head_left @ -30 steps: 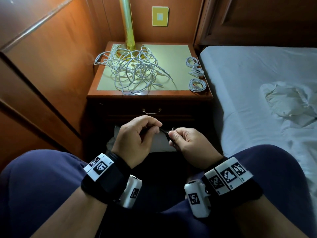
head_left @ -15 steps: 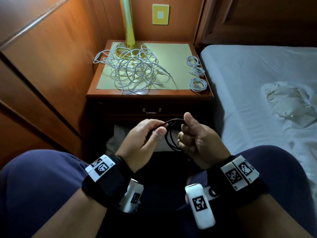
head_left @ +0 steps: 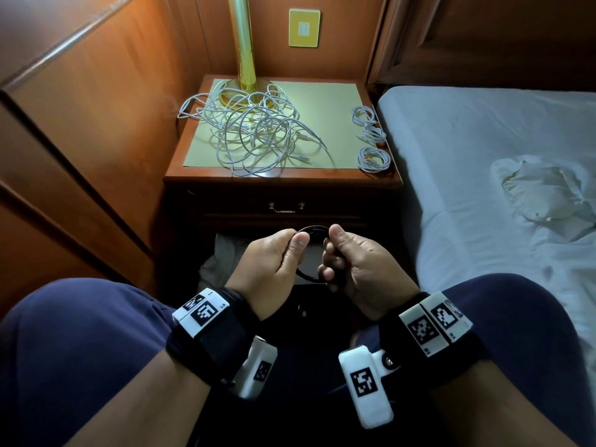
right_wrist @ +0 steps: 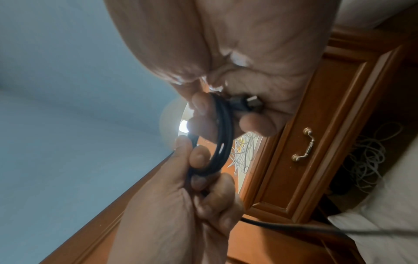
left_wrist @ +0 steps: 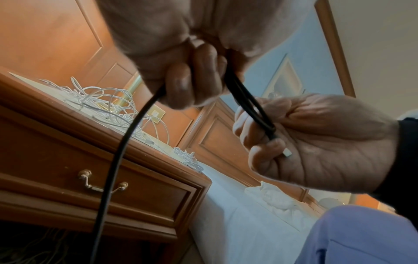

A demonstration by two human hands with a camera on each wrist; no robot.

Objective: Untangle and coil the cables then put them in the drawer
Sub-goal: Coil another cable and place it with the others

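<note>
- Black cable (head_left: 310, 230) sat between the two hands, above the lap and in front of the closed drawer (head_left: 286, 208); a few loops of it already stood as a small ring, upright and edge-on to the body.
- Right hand (head_left: 353, 265) held one side of that ring, fingers curled round the gathered turns; the right wrist view showed the plug end (right_wrist: 248, 103) tucked against its palm.
- Left hand (head_left: 274, 262) pinched the other side of the ring between thumb and fingers, and the loose tail (left_wrist: 117, 160) ran down from it toward the floor, as the left wrist view showed.
- That tail was the part not yet coiled, so, as I judged it, the next turn would be fed by the left hand up and over into the right hand's grip.
- Neither hand was spread; both were closed on the cable, close together but not touching.
- White tangle (head_left: 254, 130) lay untouched on the table (head_left: 283, 180), around the lamp base (head_left: 246, 91), well apart from the hands.
- Two small white coils (head_left: 372, 141) lay at the table's right edge, beside the bed (head_left: 483, 150).
</note>
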